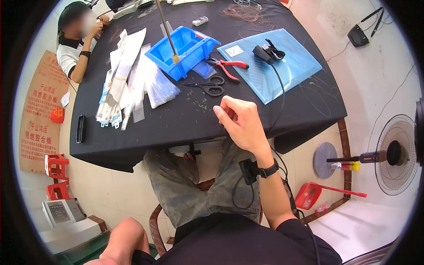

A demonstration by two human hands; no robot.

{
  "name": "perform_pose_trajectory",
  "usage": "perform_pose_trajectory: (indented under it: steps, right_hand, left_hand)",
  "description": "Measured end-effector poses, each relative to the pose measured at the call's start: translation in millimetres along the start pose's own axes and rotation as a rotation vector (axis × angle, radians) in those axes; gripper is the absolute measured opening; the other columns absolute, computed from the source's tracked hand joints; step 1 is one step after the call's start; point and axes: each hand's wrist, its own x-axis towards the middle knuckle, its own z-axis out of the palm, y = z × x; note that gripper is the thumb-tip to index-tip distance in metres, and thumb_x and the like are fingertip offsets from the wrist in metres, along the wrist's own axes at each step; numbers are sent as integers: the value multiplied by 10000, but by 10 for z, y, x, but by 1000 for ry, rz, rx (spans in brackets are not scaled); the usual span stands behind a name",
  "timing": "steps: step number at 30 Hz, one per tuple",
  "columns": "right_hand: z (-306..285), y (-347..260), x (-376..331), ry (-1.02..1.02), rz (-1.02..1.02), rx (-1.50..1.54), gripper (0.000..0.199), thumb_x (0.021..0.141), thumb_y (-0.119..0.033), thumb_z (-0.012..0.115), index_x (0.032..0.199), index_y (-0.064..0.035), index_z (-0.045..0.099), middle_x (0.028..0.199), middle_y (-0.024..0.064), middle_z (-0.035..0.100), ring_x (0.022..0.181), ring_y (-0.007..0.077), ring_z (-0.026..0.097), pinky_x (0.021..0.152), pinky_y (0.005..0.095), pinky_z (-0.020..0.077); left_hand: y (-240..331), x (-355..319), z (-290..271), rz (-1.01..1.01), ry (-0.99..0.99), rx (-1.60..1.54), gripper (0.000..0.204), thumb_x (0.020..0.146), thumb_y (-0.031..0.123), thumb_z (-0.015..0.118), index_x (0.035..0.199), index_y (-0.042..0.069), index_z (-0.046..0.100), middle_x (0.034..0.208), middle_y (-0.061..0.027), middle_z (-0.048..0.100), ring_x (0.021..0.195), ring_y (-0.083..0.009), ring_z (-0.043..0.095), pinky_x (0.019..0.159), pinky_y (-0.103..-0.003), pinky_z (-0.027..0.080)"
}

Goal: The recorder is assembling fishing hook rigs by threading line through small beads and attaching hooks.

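My right hand is above the front edge of the black-covered table, with its fingers curled in and the thumb pointing left. Nothing shows in it. A black strap with a small dark device sits on that wrist. Nearest the hand lie black scissors and red-handled pliers. Small trimmings are scattered left of the hand. Of my left arm only a bent part shows at the lower left; the left hand is out of view.
A blue bin stands behind clear plastic sleeves and stacked white strips. On the right, a cabled black device rests on a blue folder. Another person sits far left. A fan and red dustpan stand right.
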Motion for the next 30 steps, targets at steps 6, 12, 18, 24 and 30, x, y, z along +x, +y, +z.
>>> perform_pose_trajectory:
  steps: [6,12,18,24,30]
  right_hand:
    - [16,4,5,13,2,-17,286,972,-128,680,781,25,531,650,117,546,553,207,543,557,351,428]
    - [31,-14,2,-9,55,0,288,973,-129,683,782,25,531,655,108,542,548,182,526,552,341,422]
    - [26,8,-1,23,-7,-6,277,970,-128,676,793,26,528,664,126,547,555,235,551,559,356,433]
    - [10,61,-19,21,-34,-15,258,960,-147,671,801,9,541,672,146,562,590,285,563,603,397,449]
    - [2,54,-8,18,-28,-18,265,962,-151,669,796,6,534,670,154,561,597,315,563,604,412,445]
  left_hand:
    - [18,-46,18,-5,1,36,136,985,131,634,933,6,646,919,-149,616,846,-267,615,679,-384,497]
    - [-126,-129,42,-82,46,95,142,980,146,640,931,13,649,907,-131,598,847,-250,587,687,-376,470]
    - [-257,-105,42,-102,26,62,149,975,161,645,928,20,652,895,-112,579,847,-233,559,694,-368,443]
    - [-359,-92,41,-110,7,30,156,970,176,651,925,27,655,882,-94,561,848,-217,531,702,-361,416]
    - [-382,-70,80,-106,-29,22,163,965,191,656,922,34,659,870,-75,542,848,-200,503,710,-353,389]
